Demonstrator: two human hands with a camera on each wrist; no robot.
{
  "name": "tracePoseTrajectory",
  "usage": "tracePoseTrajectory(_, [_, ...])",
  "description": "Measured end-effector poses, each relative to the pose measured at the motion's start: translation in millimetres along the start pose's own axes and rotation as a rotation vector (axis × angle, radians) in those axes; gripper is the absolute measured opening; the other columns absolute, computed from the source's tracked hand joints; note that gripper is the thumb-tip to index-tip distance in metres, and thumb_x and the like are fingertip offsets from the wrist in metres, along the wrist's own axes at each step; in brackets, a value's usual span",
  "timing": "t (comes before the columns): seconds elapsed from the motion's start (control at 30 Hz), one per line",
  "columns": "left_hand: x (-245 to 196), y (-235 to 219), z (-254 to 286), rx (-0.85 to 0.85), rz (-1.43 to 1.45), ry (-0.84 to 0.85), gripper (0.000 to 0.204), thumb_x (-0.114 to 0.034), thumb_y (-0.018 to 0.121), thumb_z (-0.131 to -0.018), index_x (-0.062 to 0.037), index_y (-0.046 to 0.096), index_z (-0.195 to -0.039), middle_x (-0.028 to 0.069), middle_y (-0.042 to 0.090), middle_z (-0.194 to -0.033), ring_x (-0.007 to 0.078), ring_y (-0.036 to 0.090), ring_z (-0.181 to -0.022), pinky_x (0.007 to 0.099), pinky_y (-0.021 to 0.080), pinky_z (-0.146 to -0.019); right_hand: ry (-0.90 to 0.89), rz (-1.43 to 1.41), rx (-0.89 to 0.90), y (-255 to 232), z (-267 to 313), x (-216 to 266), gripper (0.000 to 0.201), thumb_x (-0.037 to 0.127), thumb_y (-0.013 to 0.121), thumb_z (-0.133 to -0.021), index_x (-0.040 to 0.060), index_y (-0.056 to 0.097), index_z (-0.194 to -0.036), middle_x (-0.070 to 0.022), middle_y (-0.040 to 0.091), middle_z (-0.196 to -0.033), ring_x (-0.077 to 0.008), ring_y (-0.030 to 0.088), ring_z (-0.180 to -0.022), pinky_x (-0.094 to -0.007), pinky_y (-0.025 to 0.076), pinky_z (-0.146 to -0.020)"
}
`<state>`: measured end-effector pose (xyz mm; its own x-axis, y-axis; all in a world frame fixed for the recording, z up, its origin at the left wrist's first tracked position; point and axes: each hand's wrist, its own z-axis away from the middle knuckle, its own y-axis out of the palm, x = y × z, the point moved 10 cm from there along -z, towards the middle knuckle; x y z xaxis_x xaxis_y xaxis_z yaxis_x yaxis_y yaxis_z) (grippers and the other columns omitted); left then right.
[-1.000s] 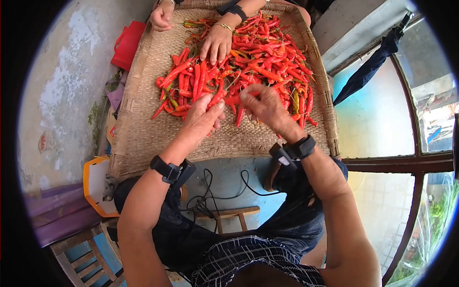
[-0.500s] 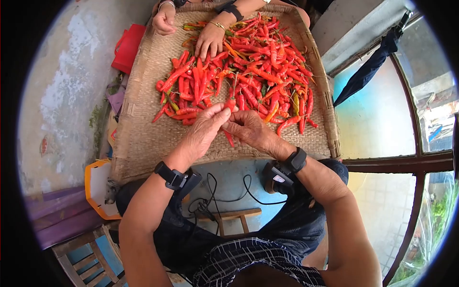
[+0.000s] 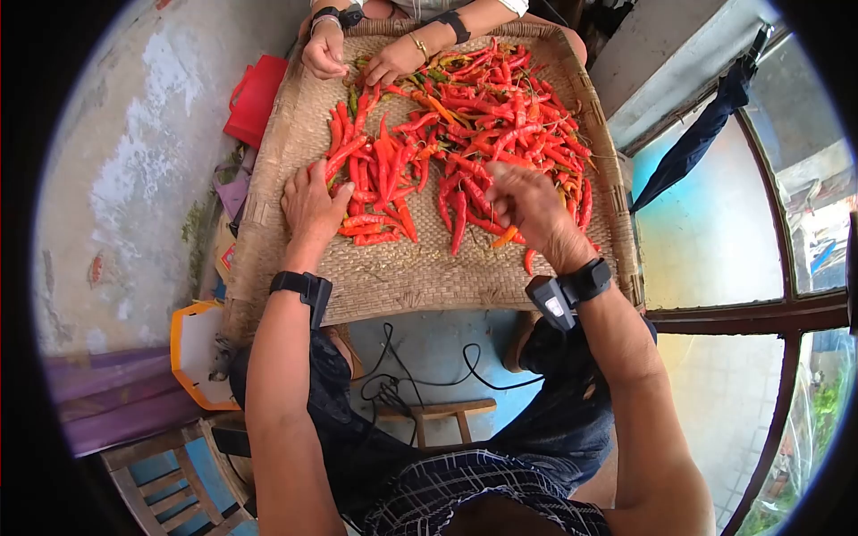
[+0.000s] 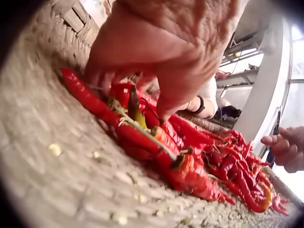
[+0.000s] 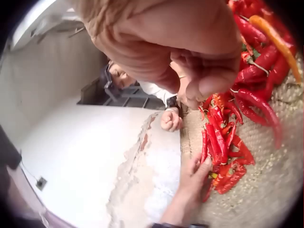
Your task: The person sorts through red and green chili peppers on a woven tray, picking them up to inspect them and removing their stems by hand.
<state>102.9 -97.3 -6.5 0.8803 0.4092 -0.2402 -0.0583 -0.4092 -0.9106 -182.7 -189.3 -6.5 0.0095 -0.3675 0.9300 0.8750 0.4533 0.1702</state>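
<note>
Right hand (image 3: pixel 534 210): fingers curled, empty-looking | main chilli pile (image 3: pixel 514 112): near, 12 o'clock | left hand (image 3: pixel 313 207): fingers spread, touching smaller pile (image 3: pixel 386 170)

Woven tray (image 3: pixel 402 288), with a bare strip along its near side, open from the front, except for a stray pepper (image 3: pixel 529 262) at right; a narrow gap parts the near ends of the left heap (image 3: pixel 384 174) and right heap (image 3: pixel 500 112); left hand (image 3: pixel 313 205) blocks the left side; right hand (image 3: pixel 534 213) hangs over the right heap; another person's hands (image 3: pixel 396 61) block the far left corner.
</note>
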Motion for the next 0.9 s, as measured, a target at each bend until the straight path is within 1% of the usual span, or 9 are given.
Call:
tracePoseTrajectory(0.03, [3,6,-2,-0.001,-0.002,0.003,0.060,-0.027,0.070,-0.074,-0.0061,0.047,-0.127,0.0183,0.050,-0.120,0.0350,0.042,-0.118,0.0387,0.035,-0.099,-0.002,-0.003,0.000,5,5,-2,0.026,0.028,0.056,-0.092,0.0020,0.058,-0.097,-0.0017,0.059,-0.073,-0.0069,0.052,-0.057,-0.0212,0.043,-0.048])
tracePoseTrajectory(0.1, [-5,28,-5,0.209,0.503,0.053,0.054,-0.022,0.068,-0.076,-0.0084,0.047,-0.124,0.0188,0.047,-0.121,0.0352,0.042,-0.118,0.0401,0.039,-0.096,-0.125,0.400,0.251,43,19,3,0.029,0.027,0.055,-0.093,0.0026,0.059,-0.108,0.0010,0.060,-0.076,-0.0047,0.051,-0.061,-0.0189,0.042,-0.052])
tracePoseTrajectory(0.23, [-27,19,5,0.257,0.432,0.080,0.034,-0.010,0.067,-0.073,-0.0089,0.053,-0.104,0.0161,0.052,-0.107,0.0324,0.052,-0.103,0.0379,0.042,-0.089,-0.111,0.409,0.394,60,18,-16,0.030,0.027,0.055,-0.093,0.0016,0.058,-0.109,0.0014,0.061,-0.077,-0.0035,0.057,-0.065,-0.0170,0.041,-0.052])
tracePoseTrajectory(0.3, [-40,16,16,0.341,0.497,0.017,0.030,-0.002,0.065,-0.071,-0.0085,0.052,-0.097,0.0142,0.051,-0.098,0.0328,0.054,-0.095,0.0400,0.044,-0.082,-0.104,0.426,0.388,60,15,-19,0.030,0.026,0.055,-0.093,0.0010,0.058,-0.110,0.0012,0.061,-0.076,-0.0038,0.058,-0.067,-0.0176,0.042,-0.052])
tracePoseTrajectory(0.4, [-80,-5,35,0.265,0.405,0.321,0.027,0.006,0.059,-0.070,-0.0078,0.052,-0.091,0.0124,0.052,-0.091,0.0344,0.057,-0.082,0.0413,0.046,-0.072,-0.082,0.433,0.317,52,10,-23,0.026,0.018,0.056,-0.092,-0.0017,0.058,-0.108,-0.0011,0.059,-0.072,-0.0069,0.057,-0.063,-0.0205,0.043,-0.053])
tracePoseTrajectory(0.67, [-134,-35,78,0.252,0.412,0.622,0.014,0.005,0.054,-0.077,-0.0054,0.050,-0.085,0.0123,0.053,-0.081,0.0350,0.057,-0.075,0.0423,0.047,-0.064,-0.243,0.755,0.294,58,11,-26,0.030,0.012,0.062,-0.086,-0.0032,0.057,-0.112,-0.0062,0.062,-0.074,-0.0119,0.056,-0.066,-0.0287,0.047,-0.060])
tracePoseTrajectory(0.8, [-135,-43,72,0.222,0.584,0.476,0.019,0.002,0.054,-0.080,-0.0066,0.049,-0.097,0.0098,0.055,-0.081,0.0266,0.059,-0.072,0.0364,0.049,-0.063,-0.205,0.690,0.288,64,17,-27,0.037,0.011,0.065,-0.084,-0.0017,0.055,-0.117,-0.0065,0.060,-0.072,-0.0123,0.056,-0.066,-0.0294,0.047,-0.060])
tracePoseTrajectory(0.87, [-122,-30,64,0.413,1.039,0.178,0.026,-0.001,0.054,-0.085,-0.0062,0.046,-0.109,0.0050,0.055,-0.085,0.0135,0.056,-0.072,0.0278,0.048,-0.064,-0.275,0.659,0.303,69,18,-27,0.044,0.011,0.069,-0.081,0.0010,0.052,-0.121,-0.0058,0.059,-0.071,-0.0127,0.056,-0.066,-0.0297,0.047,-0.060])
tracePoseTrajectory(0.9, [-122,-34,63,0.413,1.039,0.175,0.026,-0.001,0.054,-0.085,-0.0062,0.046,-0.109,0.0050,0.055,-0.085,0.0135,0.056,-0.072,0.0278,0.048,-0.064,-0.274,0.660,0.306,71,21,-27,0.044,0.011,0.069,-0.081,0.0010,0.052,-0.121,-0.0058,0.059,-0.071,-0.0127,0.056,-0.066,-0.0297,0.047,-0.060])
